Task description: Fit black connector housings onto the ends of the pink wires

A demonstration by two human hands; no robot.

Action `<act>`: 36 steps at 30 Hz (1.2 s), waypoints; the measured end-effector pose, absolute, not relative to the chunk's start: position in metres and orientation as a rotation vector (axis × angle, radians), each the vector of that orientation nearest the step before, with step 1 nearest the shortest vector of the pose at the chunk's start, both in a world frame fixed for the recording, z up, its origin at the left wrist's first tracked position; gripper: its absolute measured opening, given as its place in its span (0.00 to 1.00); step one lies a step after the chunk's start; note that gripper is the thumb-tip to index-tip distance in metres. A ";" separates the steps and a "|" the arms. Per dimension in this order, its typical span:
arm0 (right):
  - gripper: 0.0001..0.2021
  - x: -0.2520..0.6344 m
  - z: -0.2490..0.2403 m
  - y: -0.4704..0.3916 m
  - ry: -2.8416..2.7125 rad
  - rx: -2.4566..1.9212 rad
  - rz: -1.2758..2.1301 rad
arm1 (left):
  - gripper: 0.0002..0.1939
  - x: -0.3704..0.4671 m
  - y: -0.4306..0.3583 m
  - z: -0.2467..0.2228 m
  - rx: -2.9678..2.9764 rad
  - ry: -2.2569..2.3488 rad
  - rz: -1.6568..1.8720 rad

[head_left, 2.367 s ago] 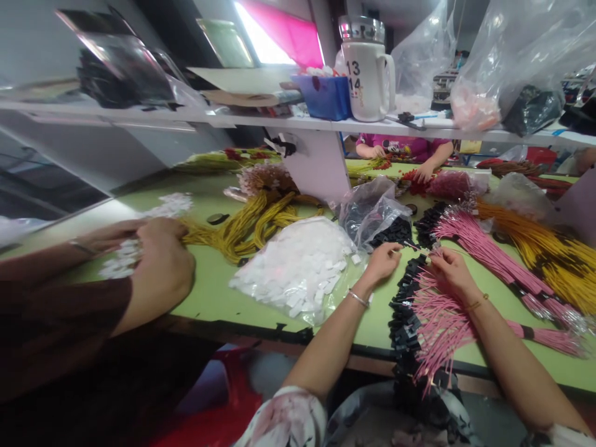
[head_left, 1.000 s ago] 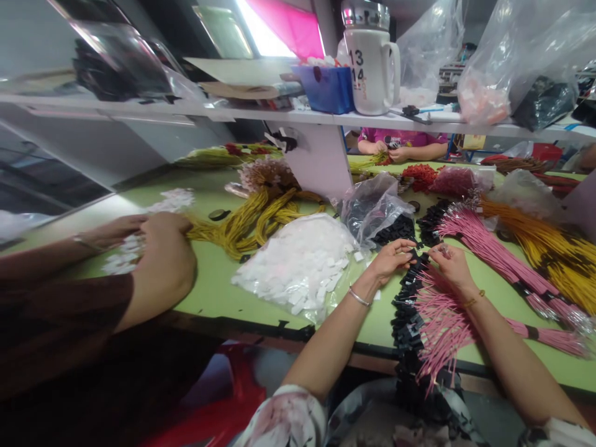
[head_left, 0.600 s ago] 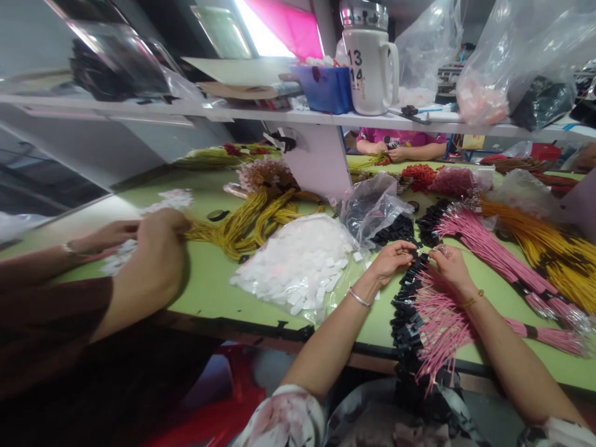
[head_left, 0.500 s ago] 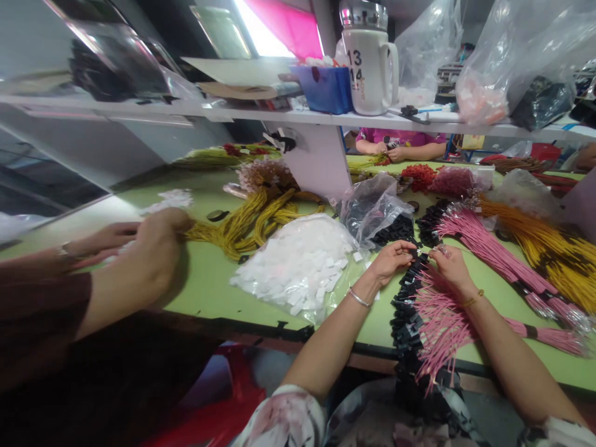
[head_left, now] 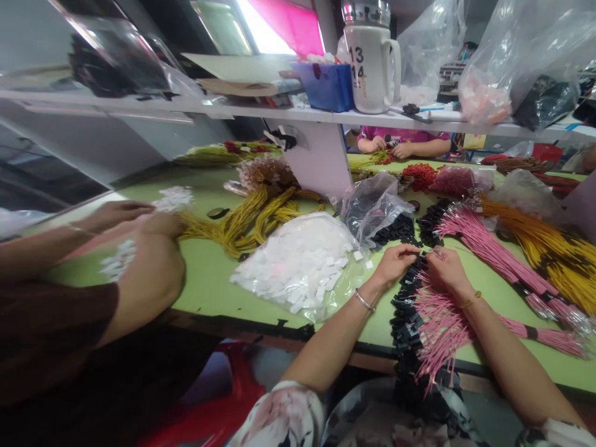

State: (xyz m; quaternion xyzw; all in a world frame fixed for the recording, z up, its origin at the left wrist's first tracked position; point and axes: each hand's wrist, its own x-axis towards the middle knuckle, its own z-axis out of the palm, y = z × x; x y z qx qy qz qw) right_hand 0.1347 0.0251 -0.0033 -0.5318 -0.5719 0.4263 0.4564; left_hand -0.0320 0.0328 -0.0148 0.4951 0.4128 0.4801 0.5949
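My left hand is closed in a pinch, with what looks like a small black connector at its fingertips. Close beside it, my right hand pinches a thin wire, whose end trails off to the right. Fingers hide most of both pieces. Below my hands hangs a row of black connectors with a fan of pink wires reaching over the table edge. Beyond my fingers lies a heap of loose black connectors.
A bag of white connectors lies left of my hands. Pink wire bundles and yellow wires lie at right. A co-worker's hands are at left by yellow wire bundles. A shelf with a mug spans above; another person sits opposite.
My two hands have drawn slightly closer together, the right one moving a little left. At left, the co-worker's arms have shifted, uncovering small white pieces on the table.
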 end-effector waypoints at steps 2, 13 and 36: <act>0.18 0.135 -0.006 0.025 -1.426 -1.275 1.049 | 0.13 -0.029 0.032 -0.017 1.117 0.947 1.118; 0.18 0.145 -0.002 0.027 -1.333 -1.218 0.959 | 0.12 -0.061 0.054 -0.021 1.581 1.310 1.027; 0.20 0.160 -0.004 0.018 -1.223 -1.057 1.631 | 0.16 -0.038 0.042 -0.019 1.491 1.113 1.067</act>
